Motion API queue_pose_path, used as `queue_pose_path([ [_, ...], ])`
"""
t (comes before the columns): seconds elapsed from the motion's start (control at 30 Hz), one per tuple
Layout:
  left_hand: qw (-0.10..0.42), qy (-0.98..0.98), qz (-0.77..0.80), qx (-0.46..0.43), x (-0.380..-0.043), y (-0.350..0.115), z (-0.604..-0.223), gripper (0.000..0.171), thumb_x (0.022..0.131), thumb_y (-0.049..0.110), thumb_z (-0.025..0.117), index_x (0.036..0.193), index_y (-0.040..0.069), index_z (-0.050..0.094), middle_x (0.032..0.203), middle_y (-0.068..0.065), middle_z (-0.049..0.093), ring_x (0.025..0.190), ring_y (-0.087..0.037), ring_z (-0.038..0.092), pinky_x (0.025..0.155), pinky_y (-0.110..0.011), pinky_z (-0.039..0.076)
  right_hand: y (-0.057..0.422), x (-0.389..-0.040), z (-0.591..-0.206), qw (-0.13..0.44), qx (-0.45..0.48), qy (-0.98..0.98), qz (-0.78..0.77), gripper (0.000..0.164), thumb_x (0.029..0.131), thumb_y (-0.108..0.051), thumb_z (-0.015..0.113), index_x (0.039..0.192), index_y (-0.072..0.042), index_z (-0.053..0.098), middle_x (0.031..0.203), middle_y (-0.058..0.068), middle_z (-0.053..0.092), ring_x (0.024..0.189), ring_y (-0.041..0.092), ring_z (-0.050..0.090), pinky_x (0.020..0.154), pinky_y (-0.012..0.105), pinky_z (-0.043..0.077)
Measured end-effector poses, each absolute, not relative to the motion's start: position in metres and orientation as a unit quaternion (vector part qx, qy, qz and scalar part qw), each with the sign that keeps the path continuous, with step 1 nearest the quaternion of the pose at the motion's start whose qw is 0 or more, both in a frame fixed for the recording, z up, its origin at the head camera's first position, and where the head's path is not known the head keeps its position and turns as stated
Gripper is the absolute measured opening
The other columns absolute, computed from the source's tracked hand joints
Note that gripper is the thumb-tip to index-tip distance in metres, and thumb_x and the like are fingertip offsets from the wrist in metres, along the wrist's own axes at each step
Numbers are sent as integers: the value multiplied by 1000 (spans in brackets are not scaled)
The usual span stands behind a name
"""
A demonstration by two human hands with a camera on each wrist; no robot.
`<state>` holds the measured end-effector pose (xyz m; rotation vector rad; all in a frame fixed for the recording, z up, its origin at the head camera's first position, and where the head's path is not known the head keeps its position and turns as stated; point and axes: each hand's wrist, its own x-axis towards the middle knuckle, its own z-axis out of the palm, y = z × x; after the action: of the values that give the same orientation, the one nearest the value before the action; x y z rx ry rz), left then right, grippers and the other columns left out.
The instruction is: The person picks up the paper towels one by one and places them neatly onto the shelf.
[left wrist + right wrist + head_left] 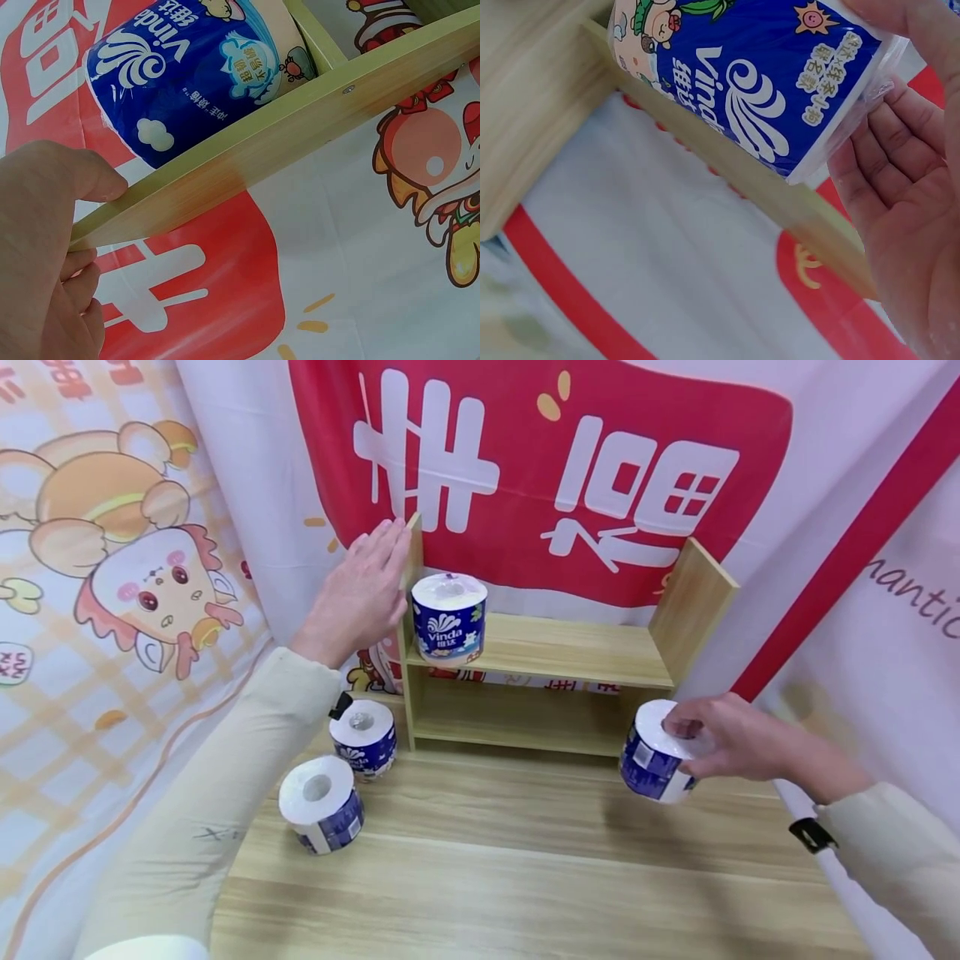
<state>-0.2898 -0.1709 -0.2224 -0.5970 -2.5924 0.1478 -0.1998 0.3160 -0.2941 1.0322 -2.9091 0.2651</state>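
My left hand holds the top of the left side panel of a small two-tier wooden shelf, thumb on one face and fingers on the other. Just inside that panel, a blue-wrapped toilet roll stands upright on the upper tier. With my right hand I hold another toilet roll by its top rim, some fingers at the core. This roll, its printed blue wrapper close to the wrist camera, is in front of the shelf's right end.
Two more toilet rolls stand on the wooden table, left of the shelf and below my left forearm. Printed cloth walls enclose the table at the back and sides. The shelf's right side panel rises near my right hand.
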Motion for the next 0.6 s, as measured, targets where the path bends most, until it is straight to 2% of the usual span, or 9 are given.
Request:
queue_pose_path([
  [0.2, 234, -946, 54, -220, -290, -169, -222, 84, 95, 27, 52, 156, 7, -2, 165, -12, 4, 153, -30, 8, 124, -48, 16, 302, -197, -268, 2, 323, -943, 81, 46, 68, -29, 88, 108, -20, 67, 103, -6, 69, 93, 10, 64, 77, 33, 61],
  [0.43, 239, -944, 55, -221, -290, -170, -224, 83, 95, 26, 53, 156, 6, 1, 165, -11, 4, 153, -30, 8, 124, -47, 16, 285, -199, -239, -1, 313, -948, 58, 46, 69, -28, 87, 109, -23, 66, 102, -7, 69, 93, 11, 63, 77, 31, 61],
  [0.6, 240, -944, 50, -220, -290, -171, -223, 84, 94, 26, 54, 156, 6, 1, 165, -12, 5, 153, -30, 7, 124, -47, 16, 275, -203, -222, -8, 302, -951, 59, 46, 70, -29, 87, 111, -22, 66, 104, -4, 69, 96, 14, 63, 77, 34, 61],
])
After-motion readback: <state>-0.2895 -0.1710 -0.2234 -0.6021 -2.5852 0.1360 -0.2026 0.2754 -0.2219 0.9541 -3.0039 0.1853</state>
